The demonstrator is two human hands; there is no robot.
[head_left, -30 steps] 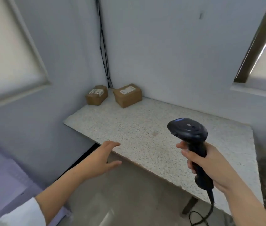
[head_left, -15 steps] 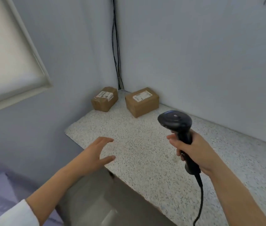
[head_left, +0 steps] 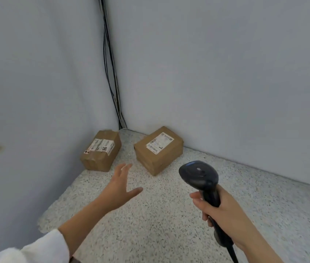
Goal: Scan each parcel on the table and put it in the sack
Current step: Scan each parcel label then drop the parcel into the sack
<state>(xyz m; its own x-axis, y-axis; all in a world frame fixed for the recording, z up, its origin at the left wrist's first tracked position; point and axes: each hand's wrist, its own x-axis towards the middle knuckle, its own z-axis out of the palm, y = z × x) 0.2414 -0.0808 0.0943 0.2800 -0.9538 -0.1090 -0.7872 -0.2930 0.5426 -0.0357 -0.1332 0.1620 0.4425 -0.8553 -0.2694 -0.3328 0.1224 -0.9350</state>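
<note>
Two smooth, matt grey-blue walls (head_left: 226,73) meet in a corner straight beyond both hands. The table (head_left: 169,234) under the hands is a flat slab of speckled stone, pale with fine dark flecks, and it runs into that corner.

The larger parcel (head_left: 171,158), a squat brown cardboard box with a white printed label on its top face, sits on the table beyond the gap between the two hands, close to the far wall. The smaller parcel (head_left: 98,162) is a narrower cardboard box with creased, taped edges and white labels with handwriting across its top. It lies ahead and to the left of the left hand, against the left wall. The two boxes stand apart, with bare table between them. A bundle of thin dark cables (head_left: 110,73) runs down the corner behind them.

The scanner (head_left: 199,175) is smooth black plastic, with a rounded, bulbous head on a slim handle, and a black cord (head_left: 233,253) leaves its base.

The right hand (head_left: 224,211) grips the handle with its fingers wrapped round it, holding the head upright and pointed toward the larger parcel. The left hand (head_left: 118,190) reaches forward above the table, released and holding nothing, with fingers extended and thumb spread to the right. Its fingertips are near both parcels but touch neither. A fluffy white sleeve (head_left: 42,247) covers the left forearm near the elbow.
</note>
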